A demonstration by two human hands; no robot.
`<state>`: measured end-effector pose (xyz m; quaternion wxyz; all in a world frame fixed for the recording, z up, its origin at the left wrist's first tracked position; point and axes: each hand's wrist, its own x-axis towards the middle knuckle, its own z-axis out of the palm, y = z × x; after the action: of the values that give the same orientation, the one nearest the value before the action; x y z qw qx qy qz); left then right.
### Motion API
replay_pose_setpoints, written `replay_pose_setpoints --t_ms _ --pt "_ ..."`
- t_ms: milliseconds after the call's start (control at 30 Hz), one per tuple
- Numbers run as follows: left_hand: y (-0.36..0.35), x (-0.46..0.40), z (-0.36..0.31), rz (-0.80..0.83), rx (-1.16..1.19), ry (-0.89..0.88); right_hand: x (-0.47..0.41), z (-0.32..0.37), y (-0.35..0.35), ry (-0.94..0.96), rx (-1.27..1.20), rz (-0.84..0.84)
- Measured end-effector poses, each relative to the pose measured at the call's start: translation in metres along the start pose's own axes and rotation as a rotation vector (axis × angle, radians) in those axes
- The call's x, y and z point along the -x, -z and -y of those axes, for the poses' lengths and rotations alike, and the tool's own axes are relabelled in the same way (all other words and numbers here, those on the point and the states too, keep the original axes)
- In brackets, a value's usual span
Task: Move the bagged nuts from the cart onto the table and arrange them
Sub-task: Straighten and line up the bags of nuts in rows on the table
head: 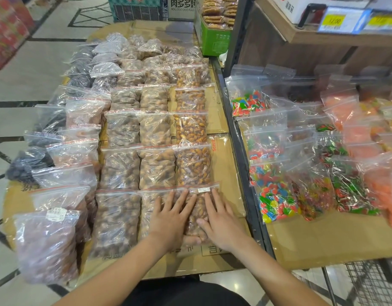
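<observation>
Bag of nuts [198,214] lies flat on the cardboard-covered table [229,160], nearest bag of the rightmost column. Left hand [171,219] and right hand [221,221] both rest on it, fingers straight and spread, palms down, nothing pinched. Beyond the fingertips: more nut bags [192,165] in rows. Right of the right hand: candy bags [275,195]; wire cart [371,283] nearer, lower right.

Cart [371,283] cut off at corner; price tags [334,21] blurred.
</observation>
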<state>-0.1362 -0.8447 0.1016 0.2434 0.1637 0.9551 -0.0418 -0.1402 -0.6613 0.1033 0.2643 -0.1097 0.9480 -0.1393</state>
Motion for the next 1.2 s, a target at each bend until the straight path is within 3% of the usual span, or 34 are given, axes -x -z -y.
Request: replay_pose_setpoints --t_ms 100,267,367,567,833,1000,1200 --pt "0.002 0.000 0.012 -0.046 0.042 -0.031 0.003 0.002 0.002 -0.024 -0.031 -0.030" --pt "0.032 -0.025 0.056 -0.356 0.077 0.098 -0.025 0.024 0.029 0.046 -0.018 -0.207" --pt "0.043 -0.046 0.079 -0.274 0.047 0.169 -0.057 0.038 0.040 0.078 0.025 -0.220" --pt "0.029 -0.055 0.093 -0.142 0.096 0.143 -0.074 0.037 0.027 0.055 0.059 -0.098" --pt "0.098 -0.113 0.143 -0.445 0.155 0.085 -0.158 0.068 0.099 0.037 0.025 -0.351" --pt "0.108 -0.164 0.182 -0.364 0.125 0.067 -0.220 0.080 0.134 -0.032 0.079 -0.349" --pt "0.095 -0.171 0.192 -0.353 0.122 0.020 -0.235 0.070 0.128 -0.045 0.142 -0.245"
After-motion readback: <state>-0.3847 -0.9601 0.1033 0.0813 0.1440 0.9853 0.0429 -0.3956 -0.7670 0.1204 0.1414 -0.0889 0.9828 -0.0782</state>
